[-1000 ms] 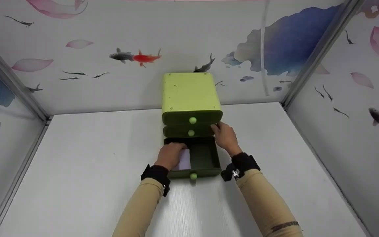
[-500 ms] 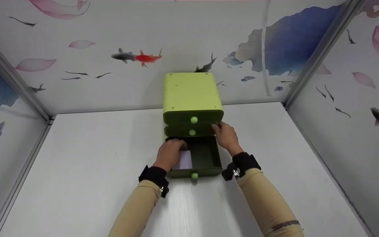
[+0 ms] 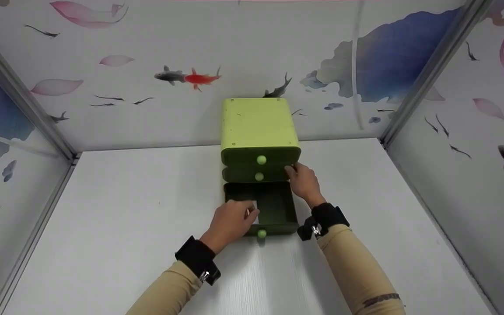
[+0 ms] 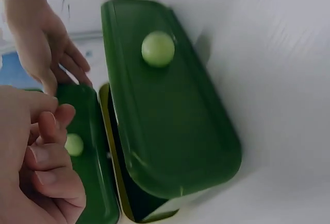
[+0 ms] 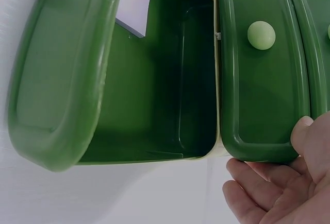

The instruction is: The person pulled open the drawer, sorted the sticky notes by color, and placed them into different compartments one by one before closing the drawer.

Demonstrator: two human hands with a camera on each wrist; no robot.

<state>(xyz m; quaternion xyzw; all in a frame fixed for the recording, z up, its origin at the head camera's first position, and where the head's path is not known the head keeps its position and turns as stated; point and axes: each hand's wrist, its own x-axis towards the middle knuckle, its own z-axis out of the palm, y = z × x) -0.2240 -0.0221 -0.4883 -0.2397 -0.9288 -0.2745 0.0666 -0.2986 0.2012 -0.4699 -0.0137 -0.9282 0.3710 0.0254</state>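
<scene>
Bracing cabinet (image 3: 258, 124) – right hand (image 3: 304, 183), bottom drawer (image 3: 278, 205) (open), left hand (image 3: 231, 222) nr front

White card (image 3: 254, 205): largely covered by the left hand (image 3: 231, 223) in the head view; cut off by the drawer front (image 5: 62, 74) in the right wrist view.
Left hand's grip: cannot be determined.
Right hand (image 5: 283, 188): fingertips hidden behind the cabinet (image 3: 258, 127); cropped at the frame edge.
Bottom drawer (image 4: 170, 105): interior not shown in the left wrist view.
</scene>
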